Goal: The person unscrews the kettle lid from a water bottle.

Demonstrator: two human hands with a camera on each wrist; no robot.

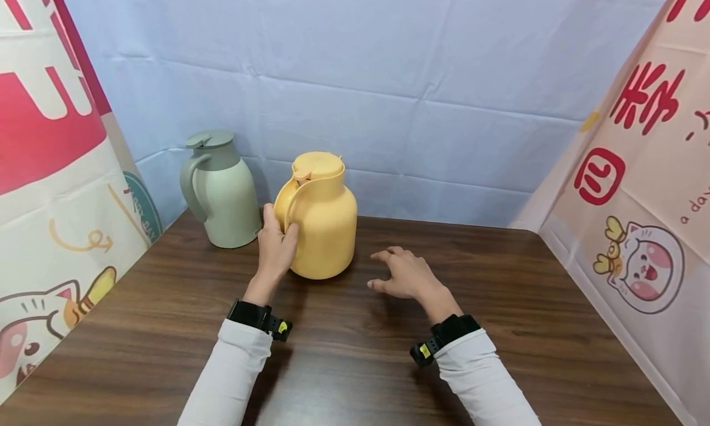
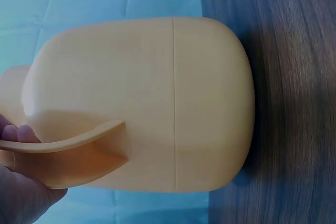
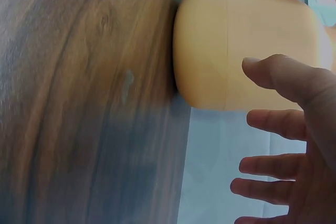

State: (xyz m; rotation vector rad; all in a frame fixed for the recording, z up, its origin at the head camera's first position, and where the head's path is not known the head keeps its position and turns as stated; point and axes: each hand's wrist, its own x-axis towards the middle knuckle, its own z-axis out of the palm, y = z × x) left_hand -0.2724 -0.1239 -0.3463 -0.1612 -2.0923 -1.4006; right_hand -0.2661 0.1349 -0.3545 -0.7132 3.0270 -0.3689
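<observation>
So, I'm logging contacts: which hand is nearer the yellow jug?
Left. The left hand grips the yellow jug by its handle; the right hand is off to the jug's right, not touching it.

The yellow jug (image 1: 327, 235) is made of what looks like smooth, satin plastic, marked by a fine seam (image 2: 174, 103) near its base. Beside the yellow jug, the green jug (image 1: 230, 195) is finished in similar smooth, matt plastic. Under the yellow jug, the tabletop (image 1: 344, 364) is faced in wood grain, softly glossed where light is caught. Behind the yellow jug, a matt cloth (image 1: 360, 56) is creased by folds. In front of the yellow jug, the sleeves (image 1: 230, 373) are cut from matt, wrinkled white fabric.
</observation>
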